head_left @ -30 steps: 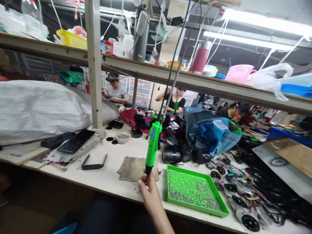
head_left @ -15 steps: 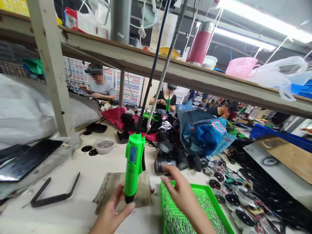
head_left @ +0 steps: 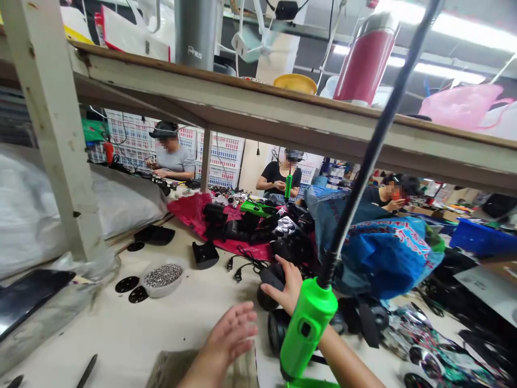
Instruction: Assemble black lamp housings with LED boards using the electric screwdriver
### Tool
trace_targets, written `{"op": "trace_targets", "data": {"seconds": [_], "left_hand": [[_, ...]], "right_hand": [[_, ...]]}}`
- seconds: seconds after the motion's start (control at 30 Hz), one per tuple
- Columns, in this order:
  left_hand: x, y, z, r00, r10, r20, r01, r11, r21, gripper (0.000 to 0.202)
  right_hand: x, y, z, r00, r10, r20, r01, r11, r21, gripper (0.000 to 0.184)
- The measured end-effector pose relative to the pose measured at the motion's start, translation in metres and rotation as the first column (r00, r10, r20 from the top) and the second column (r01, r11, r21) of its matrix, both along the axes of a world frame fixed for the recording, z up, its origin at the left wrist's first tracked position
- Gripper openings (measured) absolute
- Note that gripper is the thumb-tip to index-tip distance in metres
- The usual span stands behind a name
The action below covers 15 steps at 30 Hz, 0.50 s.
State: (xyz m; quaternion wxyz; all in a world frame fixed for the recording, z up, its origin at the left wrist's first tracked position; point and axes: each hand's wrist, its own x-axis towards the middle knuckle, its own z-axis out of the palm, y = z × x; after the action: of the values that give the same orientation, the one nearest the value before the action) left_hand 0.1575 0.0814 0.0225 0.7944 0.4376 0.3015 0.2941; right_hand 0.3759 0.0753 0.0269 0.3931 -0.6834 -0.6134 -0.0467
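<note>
My right hand (head_left: 285,288) reaches forward and curls over a black rounded part (head_left: 270,281) at the near edge of a pile of black parts (head_left: 258,226). My left hand (head_left: 230,339) hovers open over the white tabletop (head_left: 161,328), fingers spread, holding nothing, just above a worn brown pad (head_left: 169,372). A bright green electric screwdriver (head_left: 307,323) hangs on a black cable (head_left: 363,172) across my right forearm, touched by neither hand.
A small dish of screws (head_left: 162,276) and black discs (head_left: 132,288) lie left of centre. A blue bag (head_left: 383,253) sits to the right, a white sack (head_left: 121,199) to the left behind a wooden post (head_left: 52,134). Other people work across the bench under a shelf (head_left: 283,118).
My left hand let go of the green screwdriver, which swung right. My right hand went from over the green tray forward onto the black part. The view moved forward and right.
</note>
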Motion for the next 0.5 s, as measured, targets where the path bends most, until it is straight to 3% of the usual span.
{"op": "trace_targets", "data": {"seconds": [0.07,0.1,0.23,0.37,0.5], "left_hand": [[0.014,0.018,0.015,1.0,0.013,0.004,-0.012,0.968,-0.251,0.05],[0.022,0.025,0.023,0.999,-0.032,0.02,0.037,0.942,-0.334,0.051],[0.051,0.044,0.04,0.973,-0.221,0.07,0.228,0.857,-0.462,0.067],[0.074,0.043,0.035,0.978,-0.193,-0.083,0.125,0.852,-0.508,0.054],[0.088,0.037,0.02,0.989,-0.111,-0.096,0.048,0.862,-0.505,0.037]], "right_hand": [[0.0,-0.004,-0.003,0.997,0.072,0.007,-0.072,0.997,0.014,0.077],[0.001,-0.007,-0.003,0.993,0.115,0.014,-0.115,0.993,0.012,0.08],[0.009,-0.022,-0.001,0.965,0.261,0.026,-0.26,0.965,-0.025,0.076],[0.008,-0.038,0.01,0.951,0.308,-0.005,-0.308,0.949,-0.066,0.059],[0.002,-0.047,0.02,0.956,0.29,-0.042,-0.293,0.951,-0.1,0.054]]}}
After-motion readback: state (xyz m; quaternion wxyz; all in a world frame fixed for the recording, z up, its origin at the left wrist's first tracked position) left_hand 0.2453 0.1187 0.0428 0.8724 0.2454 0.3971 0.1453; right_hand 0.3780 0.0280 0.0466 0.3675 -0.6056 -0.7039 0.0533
